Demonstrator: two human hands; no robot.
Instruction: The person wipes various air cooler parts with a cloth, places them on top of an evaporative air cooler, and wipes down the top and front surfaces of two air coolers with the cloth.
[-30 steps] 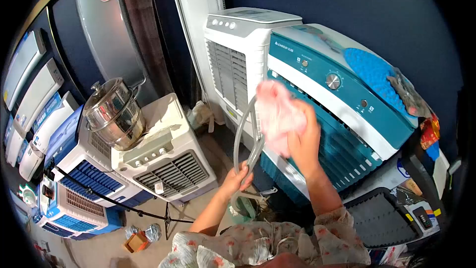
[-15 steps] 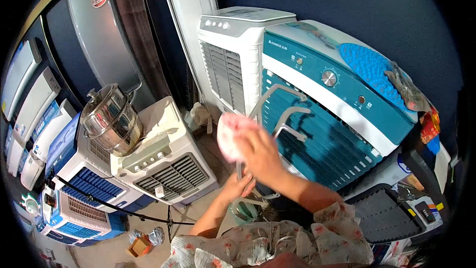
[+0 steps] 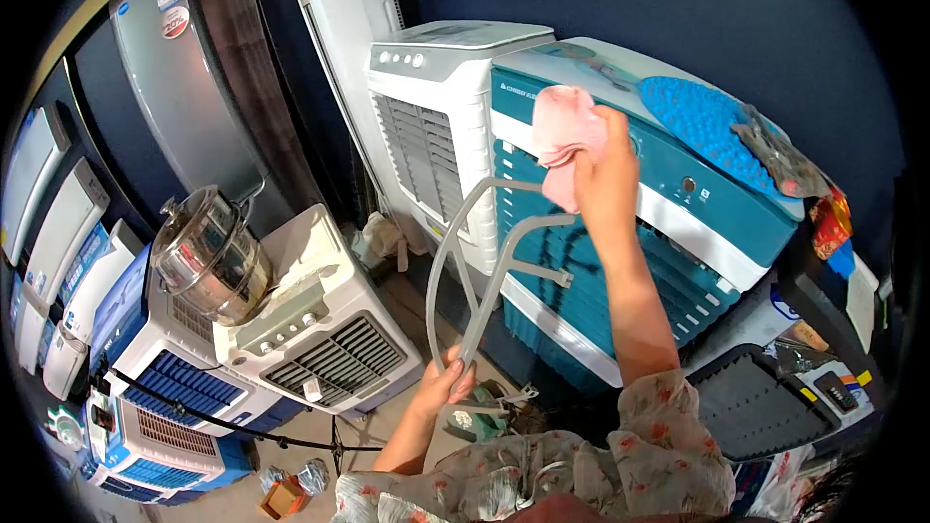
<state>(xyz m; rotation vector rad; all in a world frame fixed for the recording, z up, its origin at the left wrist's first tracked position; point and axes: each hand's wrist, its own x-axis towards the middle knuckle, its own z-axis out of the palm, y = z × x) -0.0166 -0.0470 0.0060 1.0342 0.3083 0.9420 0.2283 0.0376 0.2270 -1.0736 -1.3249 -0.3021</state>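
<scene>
My left hand (image 3: 444, 385) is closed around the lower part of a grey tubular frame (image 3: 489, 302) with curved, bent arms. The frame stands up in front of a teal and white air cooler (image 3: 702, 203). A folded pink cloth (image 3: 564, 124) is gripped in my right hand (image 3: 608, 169), raised before the cooler's control panel. The cloth's lower edge is close to the ends of the frame's upper arms; whether it touches them I cannot tell. My right hand and the cloth hide part of the panel.
A white air cooler (image 3: 426, 145) stands beside the teal one, which carries a blue knobbly mat (image 3: 693, 121). To the left, a steel steamer pot (image 3: 208, 252) sits near a beige cooler (image 3: 325, 329). A thin black stand (image 3: 257, 416) crosses low. A small orange box (image 3: 283, 499) lies on the floor.
My right hand has moved up and to the right with the pink cloth, away from my left hand. The frame has shifted left and turned in my left hand's grip.
</scene>
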